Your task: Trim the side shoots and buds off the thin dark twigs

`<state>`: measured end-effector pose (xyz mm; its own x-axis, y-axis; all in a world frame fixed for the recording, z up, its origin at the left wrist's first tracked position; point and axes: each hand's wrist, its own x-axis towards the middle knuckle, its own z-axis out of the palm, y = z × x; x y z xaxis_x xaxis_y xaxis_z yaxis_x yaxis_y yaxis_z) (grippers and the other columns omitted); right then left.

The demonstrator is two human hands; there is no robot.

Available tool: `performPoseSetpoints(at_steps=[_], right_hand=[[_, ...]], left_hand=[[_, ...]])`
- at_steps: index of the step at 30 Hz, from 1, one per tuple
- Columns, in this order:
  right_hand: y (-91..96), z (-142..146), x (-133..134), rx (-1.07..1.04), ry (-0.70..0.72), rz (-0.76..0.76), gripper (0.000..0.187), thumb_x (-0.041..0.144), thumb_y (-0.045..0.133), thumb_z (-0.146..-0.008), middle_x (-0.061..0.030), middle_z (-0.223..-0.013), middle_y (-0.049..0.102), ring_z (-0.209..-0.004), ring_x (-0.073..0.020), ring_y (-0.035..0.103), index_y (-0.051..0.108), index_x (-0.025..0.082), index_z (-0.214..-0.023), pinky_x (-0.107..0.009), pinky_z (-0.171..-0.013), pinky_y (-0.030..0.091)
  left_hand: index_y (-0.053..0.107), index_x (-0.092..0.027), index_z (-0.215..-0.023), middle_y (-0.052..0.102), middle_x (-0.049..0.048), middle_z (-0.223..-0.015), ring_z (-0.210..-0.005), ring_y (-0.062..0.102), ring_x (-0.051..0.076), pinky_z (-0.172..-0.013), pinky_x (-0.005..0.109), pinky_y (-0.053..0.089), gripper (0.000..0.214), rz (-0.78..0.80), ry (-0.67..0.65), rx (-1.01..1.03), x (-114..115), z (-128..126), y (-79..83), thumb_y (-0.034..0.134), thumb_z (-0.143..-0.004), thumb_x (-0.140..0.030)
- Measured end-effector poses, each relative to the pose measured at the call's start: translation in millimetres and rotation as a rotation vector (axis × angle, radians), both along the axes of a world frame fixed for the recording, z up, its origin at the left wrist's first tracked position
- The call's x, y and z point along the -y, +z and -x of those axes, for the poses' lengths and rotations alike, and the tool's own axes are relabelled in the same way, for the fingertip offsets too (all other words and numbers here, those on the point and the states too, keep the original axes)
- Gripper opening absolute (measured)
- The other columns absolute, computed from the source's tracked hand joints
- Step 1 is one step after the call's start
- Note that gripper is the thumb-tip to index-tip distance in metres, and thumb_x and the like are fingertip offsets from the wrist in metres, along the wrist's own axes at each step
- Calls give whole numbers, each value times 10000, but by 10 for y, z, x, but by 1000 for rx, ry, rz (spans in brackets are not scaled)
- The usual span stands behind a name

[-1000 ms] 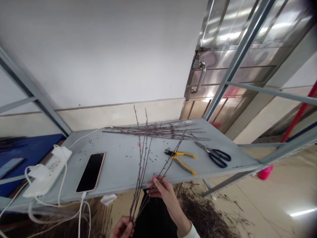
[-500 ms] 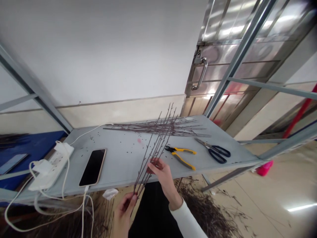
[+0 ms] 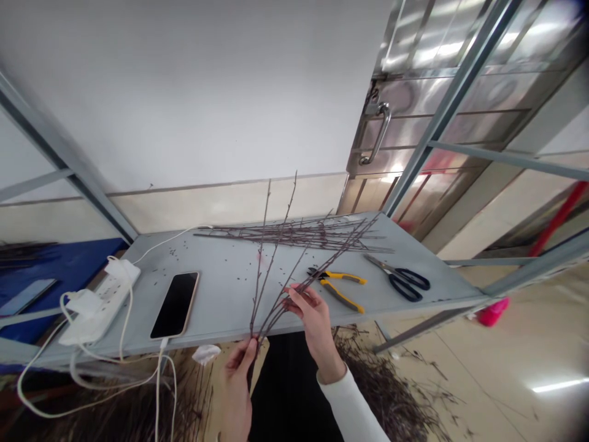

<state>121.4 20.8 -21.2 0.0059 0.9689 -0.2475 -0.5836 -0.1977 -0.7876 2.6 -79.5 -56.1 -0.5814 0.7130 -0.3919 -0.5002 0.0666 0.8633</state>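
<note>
Twigs (image 3: 322, 267) fan upward over a metal shelf (image 3: 216, 307), their base clenched in the left hand (image 3: 237, 393) at 6 o'clock, the right hand (image 3: 313, 319) closed around them higher up. A slackened grip could spill them onto pliers (image 3: 343, 278) at 2 o'clock.

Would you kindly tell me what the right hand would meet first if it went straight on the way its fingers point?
The right hand would meet the bare twigs first, as its fingers are right at them; the grey metal shelf seems to lie beyond, though depth is unclear.
</note>
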Motion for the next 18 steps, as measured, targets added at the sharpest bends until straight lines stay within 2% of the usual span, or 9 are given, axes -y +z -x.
performPoseSetpoints(at_steps=[3,6,10,15,18], right_hand=[[33,4,-4,8,-4,-28,319,348,809,-573,-9,-705,687,-592,-135,621,686,160,-800,-270,-603,517],[57,16,-31,42,2,-49,346,373,792,-596,-5,-673,669,-570,-134,605,689,161,-849,-273,-578,499],[73,30,-60,101,13,-80,404,392,779,-608,-17,-730,674,-571,-139,597,680,165,-927,-298,-592,503],[41,3,-56,84,-7,-63,382,377,783,-598,3,-675,642,-568,-137,586,669,168,-897,-281,-559,496],[5,-13,-58,26,-34,-18,360,349,798,-572,18,-647,626,-547,-122,572,658,169,-852,-264,-536,488]], left_hand=[[744,-170,-760,755,39,-803,-815,688,185,-787,246,525,228,7,4,-35,-8,16,-1,810,-554,-242],[747,-162,-783,756,49,-828,-833,685,203,-822,270,515,245,13,-76,-135,-6,37,20,809,-568,-262],[753,-152,-803,757,64,-827,-840,685,234,-812,292,521,284,19,-147,-203,-4,38,59,808,-565,-297],[750,-197,-805,761,56,-874,-886,691,241,-834,306,523,222,0,-134,5,3,-3,43,789,-589,-225],[745,-177,-800,760,70,-869,-881,695,241,-839,323,526,164,-18,-129,132,9,-16,39,752,-636,-189]])
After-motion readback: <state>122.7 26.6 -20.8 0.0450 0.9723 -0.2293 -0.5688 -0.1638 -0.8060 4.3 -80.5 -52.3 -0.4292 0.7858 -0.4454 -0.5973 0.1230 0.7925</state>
